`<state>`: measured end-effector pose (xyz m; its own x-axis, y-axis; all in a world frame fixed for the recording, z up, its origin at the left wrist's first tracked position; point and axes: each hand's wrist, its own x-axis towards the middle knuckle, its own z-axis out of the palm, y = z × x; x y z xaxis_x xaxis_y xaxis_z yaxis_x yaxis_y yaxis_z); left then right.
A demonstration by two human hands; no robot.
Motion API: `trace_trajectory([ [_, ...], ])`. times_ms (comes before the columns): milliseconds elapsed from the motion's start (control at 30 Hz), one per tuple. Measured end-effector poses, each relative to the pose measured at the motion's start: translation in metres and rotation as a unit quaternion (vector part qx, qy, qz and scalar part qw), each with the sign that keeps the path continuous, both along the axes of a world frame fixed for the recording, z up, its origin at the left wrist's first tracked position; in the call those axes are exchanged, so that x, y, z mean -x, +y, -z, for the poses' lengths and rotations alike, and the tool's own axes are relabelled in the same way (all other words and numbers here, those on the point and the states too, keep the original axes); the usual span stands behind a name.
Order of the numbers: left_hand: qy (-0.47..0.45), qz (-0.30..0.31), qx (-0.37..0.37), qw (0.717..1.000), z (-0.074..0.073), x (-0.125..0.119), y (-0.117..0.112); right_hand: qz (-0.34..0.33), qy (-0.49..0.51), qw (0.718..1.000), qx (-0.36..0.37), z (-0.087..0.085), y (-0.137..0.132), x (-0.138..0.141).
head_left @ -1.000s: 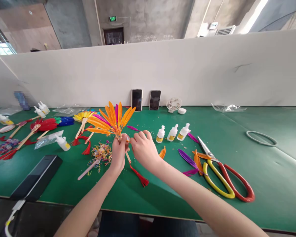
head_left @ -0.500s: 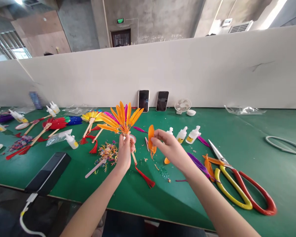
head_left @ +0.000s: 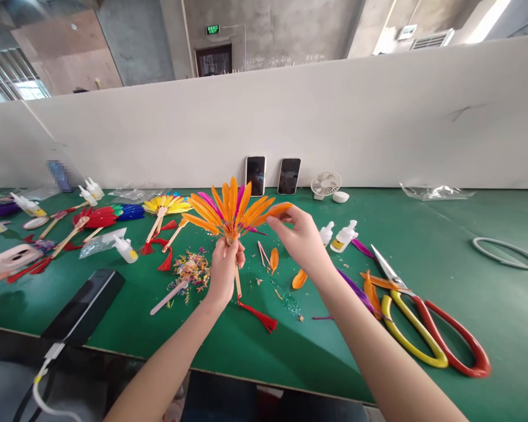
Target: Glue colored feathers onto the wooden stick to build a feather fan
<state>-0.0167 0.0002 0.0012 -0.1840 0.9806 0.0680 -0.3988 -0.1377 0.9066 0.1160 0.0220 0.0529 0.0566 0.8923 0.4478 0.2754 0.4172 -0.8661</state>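
My left hand [head_left: 226, 266] is closed round the wooden handle of a feather fan [head_left: 231, 208], held upright above the table. Its feathers are orange with a few magenta ones, and a red tassel [head_left: 260, 317] hangs from the handle's lower end. My right hand [head_left: 300, 234] pinches an orange feather [head_left: 278, 212] by its outer end, with the inner end at the fan's right side. Whether that end touches the fan's base, I cannot tell. Beneath the hands lie a loose orange feather [head_left: 274, 259], pink tweezers [head_left: 263, 254] and another orange feather [head_left: 299, 279].
Large scissors [head_left: 416, 310] lie at right beside purple feathers. Glue bottles [head_left: 344, 236] stand behind my right hand. Finished-looking fans [head_left: 165, 206], colourful bits [head_left: 191, 272], a flat stick [head_left: 169, 298] and a black power bank [head_left: 85, 308] are at left. Another person's hand holds a phone [head_left: 11, 259] at far left.
My right hand has lifted the orange feather up to the fan's right side. The fan has moved slightly right and turned. Another person's hand with a phone has appeared at far left.
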Motion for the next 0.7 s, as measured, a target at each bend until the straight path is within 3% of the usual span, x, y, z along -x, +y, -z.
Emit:
trace_trajectory([
  [700, 0.026, 0.027, -0.001, 0.999, -0.006, -0.001, -0.002, 0.069, -0.099, 0.993, 0.013, -0.002, 0.013, 0.017],
])
